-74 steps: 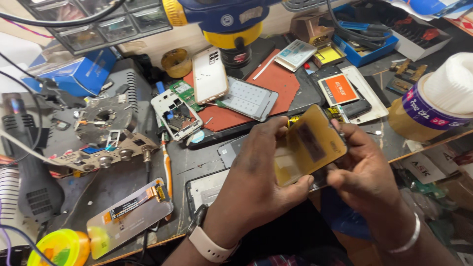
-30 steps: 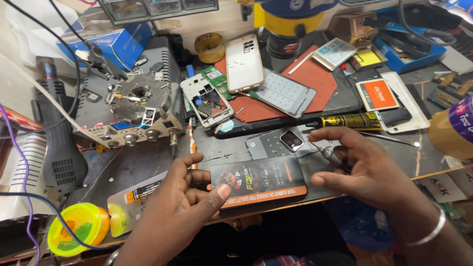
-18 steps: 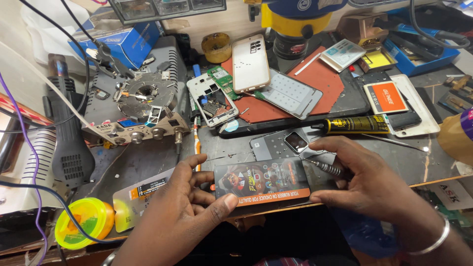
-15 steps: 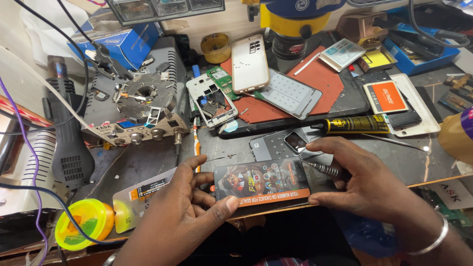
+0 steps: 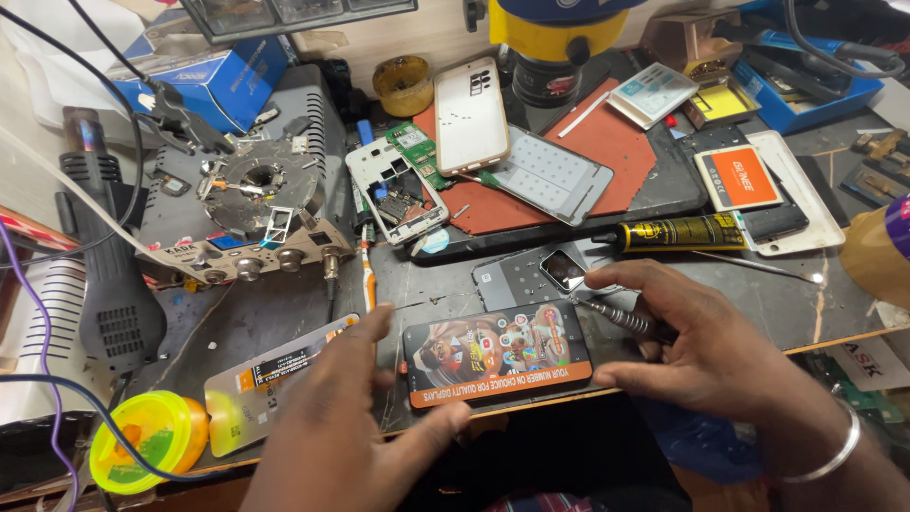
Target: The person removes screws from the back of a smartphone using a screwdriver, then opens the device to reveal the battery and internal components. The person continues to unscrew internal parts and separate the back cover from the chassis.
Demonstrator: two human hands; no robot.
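The left hand is spread open just left of a phone display panel that lies flat near the front edge of the workbench. Its thumb reaches under the panel's lower left corner and its fingers hover by the left end, loose rather than gripping. The right hand sits at the panel's right end, thumb along the lower right corner and forefinger stretched above the top edge. Tucked under its fingers is a slim metal screwdriver, pinned against the palm. The panel's face shows a colourful printed protective film with an orange band along the bottom.

Just behind the panel lies a dark phone back cover with a square camera opening. Left of the left hand rests another display panel with a yellowish film, and beyond it a yellow-green round container at the bench corner. Behind the right hand lies a black and yellow glue tube. Farther back, a red mat carries a white phone lying face down, a grey panel and an opened phone frame with a green circuit board. A black hot-air gun stands at the far left.
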